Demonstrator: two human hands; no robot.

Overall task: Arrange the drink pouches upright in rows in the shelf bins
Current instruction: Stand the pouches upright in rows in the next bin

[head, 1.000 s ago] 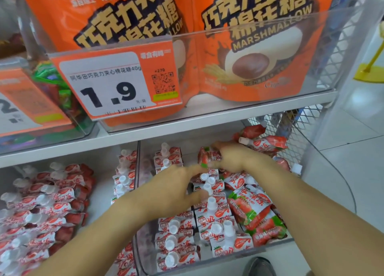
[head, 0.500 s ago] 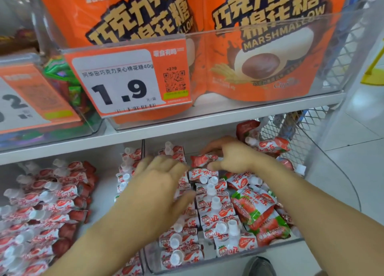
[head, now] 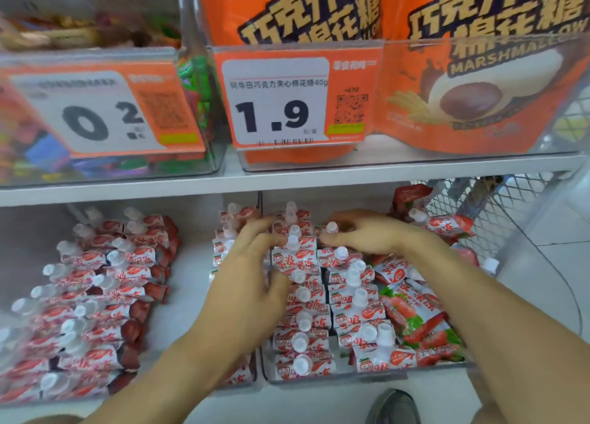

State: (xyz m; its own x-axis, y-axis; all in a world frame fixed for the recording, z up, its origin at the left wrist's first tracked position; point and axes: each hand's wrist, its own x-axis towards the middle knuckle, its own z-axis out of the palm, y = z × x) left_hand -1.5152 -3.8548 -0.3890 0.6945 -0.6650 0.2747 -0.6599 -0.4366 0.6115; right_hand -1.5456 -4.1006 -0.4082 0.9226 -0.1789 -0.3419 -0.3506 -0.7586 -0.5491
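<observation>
The right hand [head: 367,232] pinches a white-capped red-and-white drink pouch [head: 330,232] at the back of the clear plastic shelf bin [head: 335,379] (rows standing upright). The left hand [head: 252,283], fingers spread, presses neighbouring pouches [head: 295,257].

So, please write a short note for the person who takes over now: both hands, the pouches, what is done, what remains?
Left hand: fingers spread, resting on the left row of upright pouches in the right bin.
Right hand: grip pinching a pouch at the back of the second row.
Done: two upright rows.
Left: the loose strawberry pouches lying flat on the bin's right side, and a few piled behind.
</observation>
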